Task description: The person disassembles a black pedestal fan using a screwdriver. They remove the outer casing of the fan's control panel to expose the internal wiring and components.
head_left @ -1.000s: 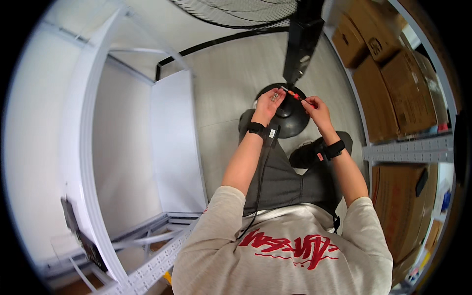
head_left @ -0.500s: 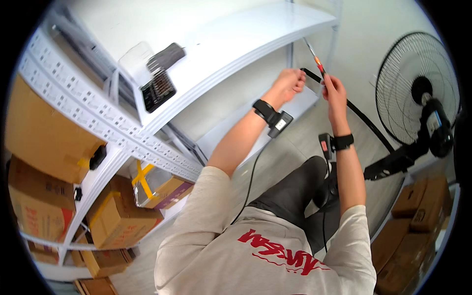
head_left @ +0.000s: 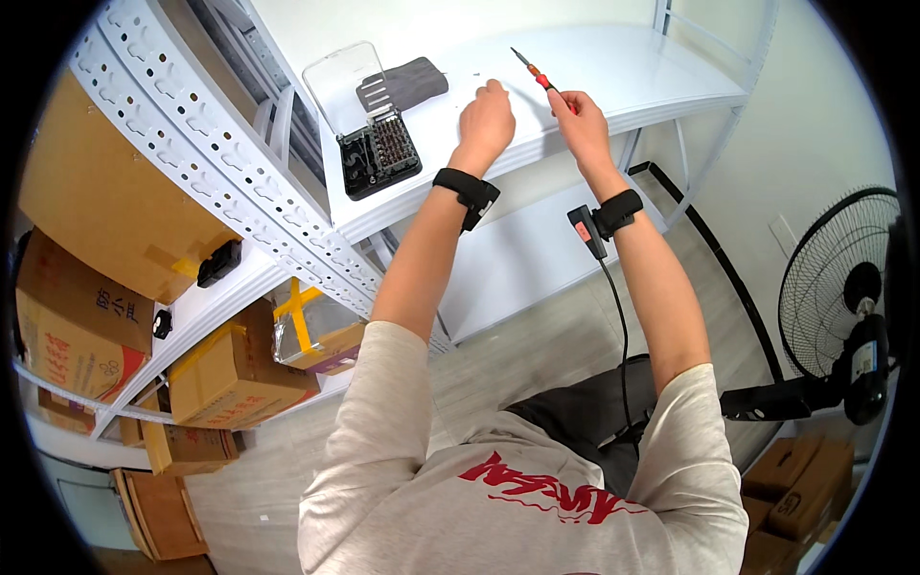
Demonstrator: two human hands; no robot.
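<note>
A slim screwdriver [head_left: 542, 80] with a red and black handle and a metal shaft is gripped in my right hand [head_left: 583, 126], its tip pointing up and left over the white shelf. My left hand [head_left: 486, 123] is over the shelf's front part, fingers curled in; whatever they may hold is hidden. Left of it, a black bit case [head_left: 359, 165] stands with its clear lid [head_left: 335, 72] raised and rows of small bits [head_left: 393, 141] inside. Behind the case lies a dark grey cloth-like pouch [head_left: 407, 84]. A tiny dark piece [head_left: 476, 74] rests just beyond my left fingers.
The white shelf [head_left: 623, 72] curves across the far side, with a lower shelf [head_left: 498, 273] beneath. Perforated metal uprights [head_left: 192, 144] and cardboard boxes [head_left: 240, 374] stand at left. A black fan [head_left: 843, 287] and more boxes [head_left: 800, 489] are at right. A cable [head_left: 618, 316] hangs from my right wrist device.
Both hands have moved from past the shelf's front edge to over its top, closer to the bit case. The screwdriver has come along in my right hand. My view has shifted too.
</note>
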